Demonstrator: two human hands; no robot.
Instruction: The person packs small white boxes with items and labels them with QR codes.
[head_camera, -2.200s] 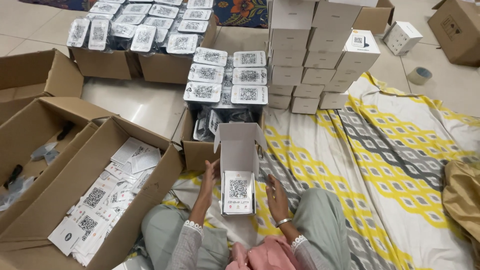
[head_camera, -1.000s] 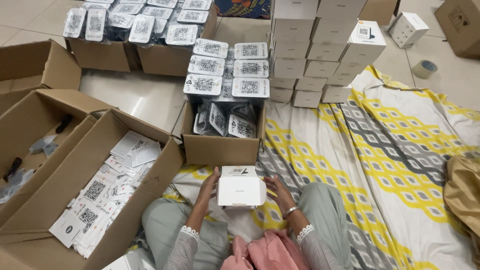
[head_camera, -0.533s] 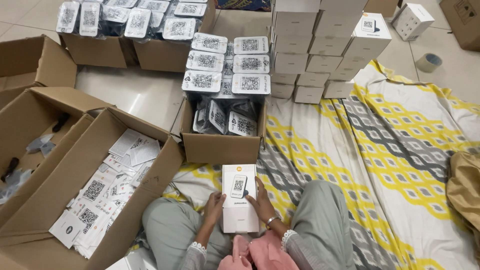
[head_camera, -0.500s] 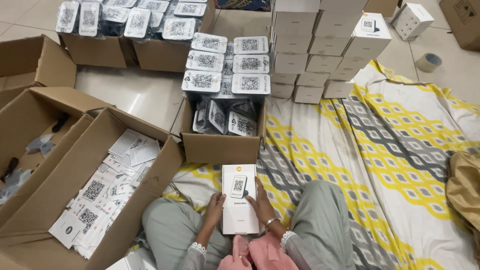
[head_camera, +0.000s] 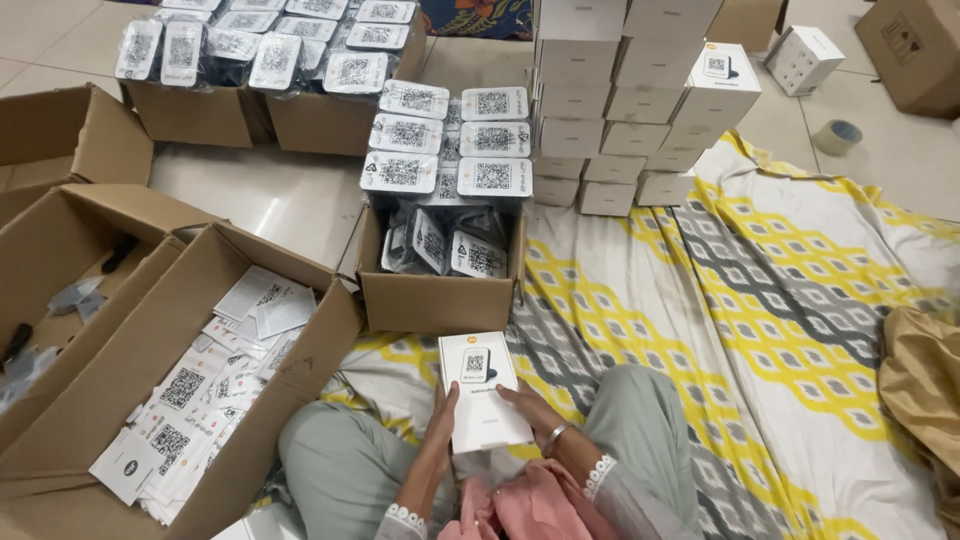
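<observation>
Our fingers are closed on a flat white box that we hold over our lap, its printed face up. The left hand clasps the box's left edge, thumb on top and the other fingers hidden under it. The right hand grips the right edge, fingers laid across the face near the middle. A thin bangle sits on the right wrist.

We sit cross-legged on a patterned sheet of white, yellow and grey. Just beyond the white box stands a small cardboard box, filled with wrapped devices and topped by more of them in rows. To our left lies a long open carton holding loose leaflets, and beside that another open carton with a few dark bits inside. Farther off, on the tiled floor, two more cartons carry wrapped devices. To the right of these rises a stack of white boxes, resting at the sheet's far edge. A roll of tape lies on the floor well apart.
</observation>
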